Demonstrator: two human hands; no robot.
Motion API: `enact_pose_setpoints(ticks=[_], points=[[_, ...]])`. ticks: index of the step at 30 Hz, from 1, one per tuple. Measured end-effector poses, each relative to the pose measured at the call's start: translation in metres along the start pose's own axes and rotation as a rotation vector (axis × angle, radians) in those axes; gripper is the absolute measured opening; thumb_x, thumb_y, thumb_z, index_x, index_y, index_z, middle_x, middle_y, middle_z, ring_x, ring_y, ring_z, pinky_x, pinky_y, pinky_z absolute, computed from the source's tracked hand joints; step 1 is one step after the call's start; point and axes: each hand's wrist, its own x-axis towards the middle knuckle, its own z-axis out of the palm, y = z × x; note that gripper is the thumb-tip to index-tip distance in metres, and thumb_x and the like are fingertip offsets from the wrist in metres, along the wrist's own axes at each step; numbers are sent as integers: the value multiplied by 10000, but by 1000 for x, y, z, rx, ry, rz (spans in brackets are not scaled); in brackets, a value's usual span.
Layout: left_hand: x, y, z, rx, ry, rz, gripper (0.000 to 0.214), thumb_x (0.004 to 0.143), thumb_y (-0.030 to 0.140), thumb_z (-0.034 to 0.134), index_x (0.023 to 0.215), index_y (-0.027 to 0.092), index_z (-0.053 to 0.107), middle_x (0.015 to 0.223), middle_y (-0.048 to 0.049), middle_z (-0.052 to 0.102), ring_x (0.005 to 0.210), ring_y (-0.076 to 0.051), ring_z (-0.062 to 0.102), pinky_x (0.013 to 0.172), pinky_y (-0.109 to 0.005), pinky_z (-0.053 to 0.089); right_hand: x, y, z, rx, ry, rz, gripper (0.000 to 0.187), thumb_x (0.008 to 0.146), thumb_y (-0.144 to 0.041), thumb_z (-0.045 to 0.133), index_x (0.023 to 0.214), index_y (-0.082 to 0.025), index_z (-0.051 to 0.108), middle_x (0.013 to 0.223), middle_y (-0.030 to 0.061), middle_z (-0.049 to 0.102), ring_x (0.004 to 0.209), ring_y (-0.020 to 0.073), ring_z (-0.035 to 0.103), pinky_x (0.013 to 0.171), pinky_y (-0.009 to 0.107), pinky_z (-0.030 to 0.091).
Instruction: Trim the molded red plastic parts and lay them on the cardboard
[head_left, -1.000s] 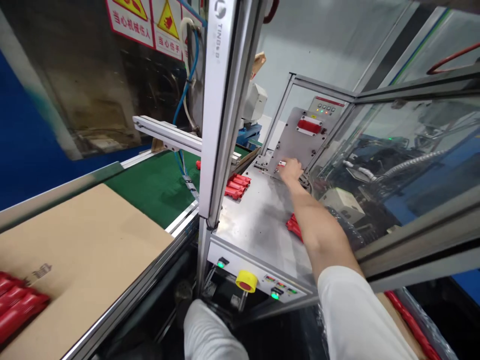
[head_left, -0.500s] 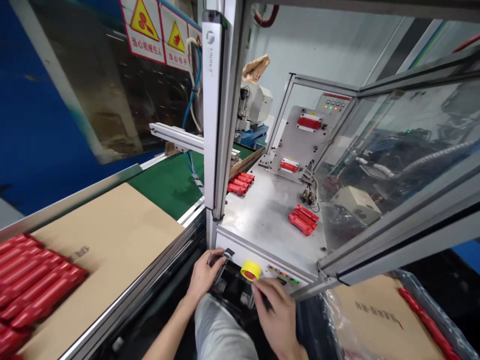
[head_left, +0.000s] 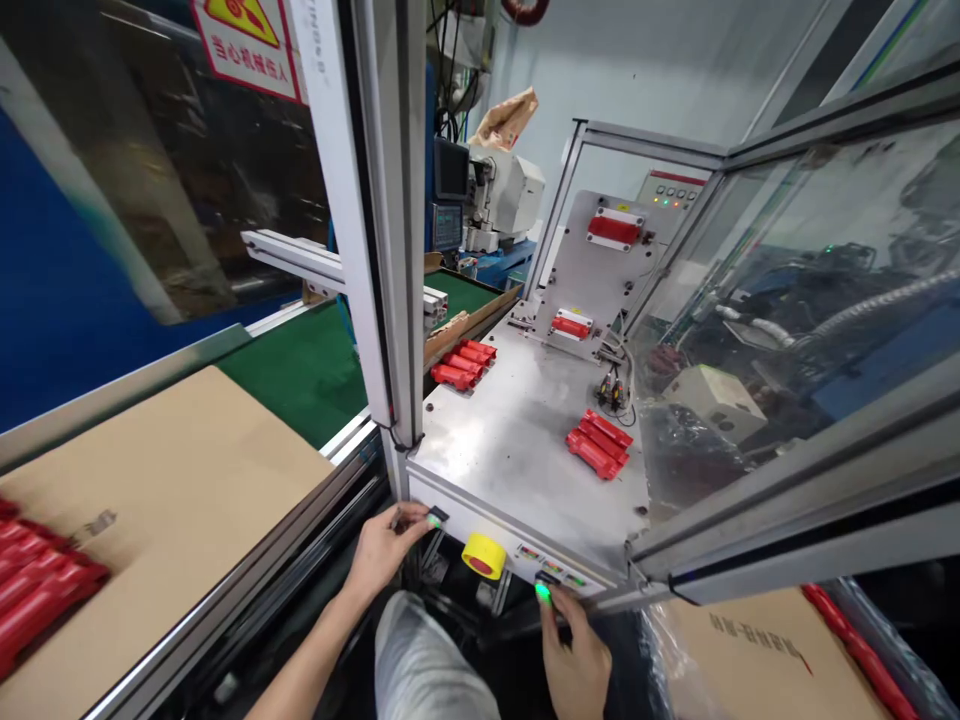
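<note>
Now that our right hand (head_left: 576,650) has reached the right button (head_left: 542,592), our left hand (head_left: 382,550) at the left button (head_left: 434,521), both half-curled, empty, we flank the stop button (head_left: 481,560); red pieces (head_left: 592,456) lie beyond it.

there are two hands (head_left: 379,550) (head_left: 576,658), two green buttons (head_left: 434,521) (head_left: 542,592) — one yellow ring (head_left: 484,541)

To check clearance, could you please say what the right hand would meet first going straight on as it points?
Probably the green-lit button on the white panel; the right hand appears right at it, though contact is unclear.
</note>
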Motion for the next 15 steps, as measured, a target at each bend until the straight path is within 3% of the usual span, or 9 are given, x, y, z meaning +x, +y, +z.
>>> enact_pose_setpoints(ticks=[7, 10, 12, 15], points=[[-1, 24, -6, -12, 49, -47, 315, 773, 463, 922, 863, 188, 798, 868, -27, 803, 831, -213, 721, 868, -386, 586, 7, 5, 5, 18, 43, 54, 304, 932, -661, 685, 915, -425, 875, 957, 75, 868, 857, 398, 854, 836, 586, 715], [-17, 31, -5, -106, 65, -140, 420, 742, 588, 915, 851, 199, 799, 827, -39, 794, 830, -234, 721, 847, -372, 594, -5, -2, 2, 58, -9, 130, 392, 942, -694, 673, 1092, -378, 850, 1056, 101, 869, 919, 393, 855, 855, 550, 711], [-40, 34, 2, -206, 91, -243, 557, 796, 758, 793, 856, 204, 781, 825, -72, 809, 815, -268, 752, 810, -390, 621, -20, -17, 3, 108, -74, 170, 507, 928, -700, 703, 1304, -367, 774, 1045, 85, 871, 896, 364, 857, 809, 497, 720], [-86, 40, 20, -363, 138, -405, 763, 868, 938, 501, 781, 209, 709, 926, -166, 849, 876, -354, 824, 815, -492, 677, -43, -56, 12, 320, -353, 265, 676, 892, -655, 794, 1478, -346, 659, 1190, 88, 848, 1095, 343, 828, 913, 466, 706]])
